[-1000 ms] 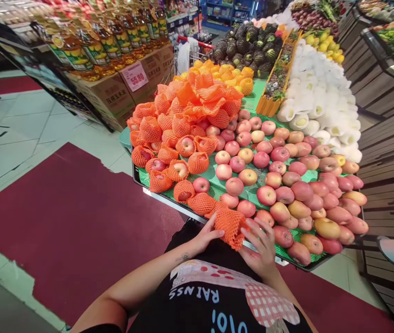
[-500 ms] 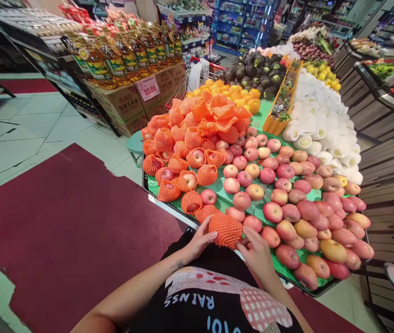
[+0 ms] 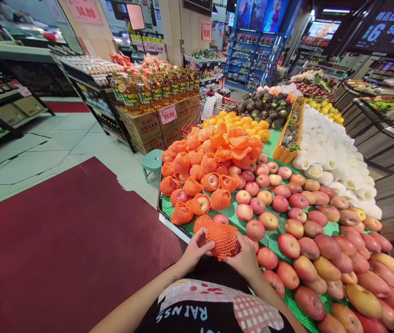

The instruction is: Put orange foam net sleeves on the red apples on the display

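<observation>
A black-rimmed tray (image 3: 159, 202) holds bare apples (image 3: 289, 245) and orange-netted apples (image 3: 209, 163); a trough (image 3: 287, 157) behind contains small plants. Green mesh (image 3: 330, 228) lines the tray; maroon matting (image 3: 78, 249) covers the supermarket floor. Over the near edge, left hand (image 3: 196, 253) and right hand (image 3: 247, 259) grip a rounded orange foam net (image 3: 222, 239), seemingly around an apple.

Orange, open-lattice pattern: the held foam net (image 3: 222, 239). Red blushed with yellow: the loose apples (image 3: 289, 245). Green, mesh-patterned: the liner (image 3: 289, 303). White: the foam sleeves (image 3: 328, 152). Maroon: the floor mat (image 3: 78, 249). Teal: the stool (image 3: 152, 161). Black, with pale lettering and a pink-and-white checked patch: the shirt (image 3: 217, 310).
</observation>
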Action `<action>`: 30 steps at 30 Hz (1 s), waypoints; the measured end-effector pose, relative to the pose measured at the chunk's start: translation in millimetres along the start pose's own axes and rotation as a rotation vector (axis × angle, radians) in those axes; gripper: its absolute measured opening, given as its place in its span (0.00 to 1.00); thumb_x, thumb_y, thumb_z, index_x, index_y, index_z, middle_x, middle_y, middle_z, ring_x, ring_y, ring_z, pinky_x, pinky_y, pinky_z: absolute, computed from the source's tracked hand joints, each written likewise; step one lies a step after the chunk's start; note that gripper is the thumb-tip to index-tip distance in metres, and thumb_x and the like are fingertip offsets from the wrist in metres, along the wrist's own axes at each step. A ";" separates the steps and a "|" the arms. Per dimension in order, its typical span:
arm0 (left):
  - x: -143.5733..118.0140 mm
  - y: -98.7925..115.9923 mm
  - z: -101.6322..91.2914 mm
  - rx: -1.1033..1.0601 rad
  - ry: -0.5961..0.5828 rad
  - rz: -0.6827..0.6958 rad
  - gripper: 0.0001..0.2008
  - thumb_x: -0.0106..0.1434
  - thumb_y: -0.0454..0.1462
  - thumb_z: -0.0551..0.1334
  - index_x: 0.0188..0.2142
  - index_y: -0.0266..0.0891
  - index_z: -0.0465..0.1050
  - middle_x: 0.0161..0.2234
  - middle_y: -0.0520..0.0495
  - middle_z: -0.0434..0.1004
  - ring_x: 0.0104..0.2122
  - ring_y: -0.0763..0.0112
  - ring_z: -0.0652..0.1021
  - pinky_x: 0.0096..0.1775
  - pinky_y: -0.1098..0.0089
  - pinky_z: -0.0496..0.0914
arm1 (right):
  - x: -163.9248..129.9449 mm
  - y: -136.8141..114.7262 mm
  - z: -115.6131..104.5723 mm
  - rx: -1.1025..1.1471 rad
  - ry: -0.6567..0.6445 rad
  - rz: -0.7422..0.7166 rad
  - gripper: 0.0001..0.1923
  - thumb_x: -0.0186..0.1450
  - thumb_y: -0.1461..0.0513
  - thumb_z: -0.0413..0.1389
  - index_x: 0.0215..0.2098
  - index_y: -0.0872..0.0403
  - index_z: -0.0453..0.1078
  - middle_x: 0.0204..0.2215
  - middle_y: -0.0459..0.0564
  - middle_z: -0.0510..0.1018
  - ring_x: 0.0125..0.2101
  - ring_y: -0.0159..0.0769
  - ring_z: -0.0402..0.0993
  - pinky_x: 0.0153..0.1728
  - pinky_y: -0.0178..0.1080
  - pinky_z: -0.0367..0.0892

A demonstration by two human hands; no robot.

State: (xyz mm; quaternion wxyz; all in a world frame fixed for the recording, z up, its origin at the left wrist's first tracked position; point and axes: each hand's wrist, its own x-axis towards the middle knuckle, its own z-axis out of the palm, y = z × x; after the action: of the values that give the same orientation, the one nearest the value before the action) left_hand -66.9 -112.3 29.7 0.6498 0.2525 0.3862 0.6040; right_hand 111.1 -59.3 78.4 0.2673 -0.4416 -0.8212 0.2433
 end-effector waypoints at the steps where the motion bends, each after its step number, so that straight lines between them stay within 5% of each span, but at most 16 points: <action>1: 3.7 4.1 -0.5 0.001 0.002 0.003 0.27 0.49 0.50 0.77 0.37 0.39 0.66 0.39 0.49 0.69 0.34 0.70 0.73 0.29 0.73 0.71 | 3.0 0.3 1.2 0.024 0.033 0.009 0.24 0.49 0.60 0.71 0.43 0.50 0.71 0.36 0.48 0.83 0.34 0.46 0.79 0.36 0.44 0.75; 8: 33.5 18.3 3.9 0.101 -0.032 0.018 0.29 0.48 0.56 0.75 0.28 0.37 0.65 0.50 0.43 0.69 0.38 0.69 0.71 0.28 0.75 0.71 | 1.3 10.1 1.4 0.159 0.227 0.109 0.28 0.43 0.62 0.70 0.43 0.52 0.72 0.36 0.49 0.83 0.35 0.45 0.80 0.37 0.44 0.77; 15: 54.5 8.8 17.6 0.205 -0.185 0.000 0.30 0.52 0.60 0.71 0.28 0.39 0.63 0.27 0.56 0.60 0.25 0.77 0.62 0.23 0.77 0.66 | -41.9 39.2 19.7 0.428 0.446 0.361 0.42 0.40 0.62 0.69 0.55 0.53 0.69 0.47 0.57 0.82 0.47 0.55 0.81 0.49 0.53 0.77; 20: 61.3 0.2 22.9 0.255 -0.334 -0.024 0.30 0.54 0.62 0.69 0.28 0.40 0.62 0.25 0.57 0.57 0.24 0.78 0.60 0.25 0.76 0.62 | -57.2 38.1 32.4 0.590 0.576 0.448 0.39 0.44 0.62 0.65 0.55 0.53 0.67 0.47 0.59 0.82 0.46 0.55 0.82 0.46 0.52 0.78; 26: 55.1 -5.3 20.9 0.241 -0.536 -0.044 0.32 0.46 0.53 0.78 0.39 0.41 0.66 0.32 0.54 0.65 0.33 0.72 0.68 0.38 0.70 0.63 | -64.2 20.7 34.5 0.463 0.678 0.409 0.39 0.49 0.64 0.61 0.59 0.49 0.57 0.48 0.54 0.80 0.45 0.49 0.82 0.46 0.49 0.78; 30: 53.0 -5.2 27.8 0.231 -0.610 -0.076 0.29 0.52 0.52 0.77 0.42 0.42 0.64 0.30 0.56 0.65 0.29 0.75 0.64 0.34 0.72 0.58 | -69.8 20.9 32.4 0.487 0.823 0.462 0.40 0.51 0.62 0.59 0.61 0.47 0.53 0.41 0.50 0.80 0.38 0.45 0.81 0.40 0.46 0.78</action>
State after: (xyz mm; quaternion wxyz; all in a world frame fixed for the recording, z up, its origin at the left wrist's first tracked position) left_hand -43.0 -57.3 31.1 0.7247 0.4792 0.2489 0.4280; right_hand 134.9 -113.9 25.5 0.6015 -0.5952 -0.4495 0.2862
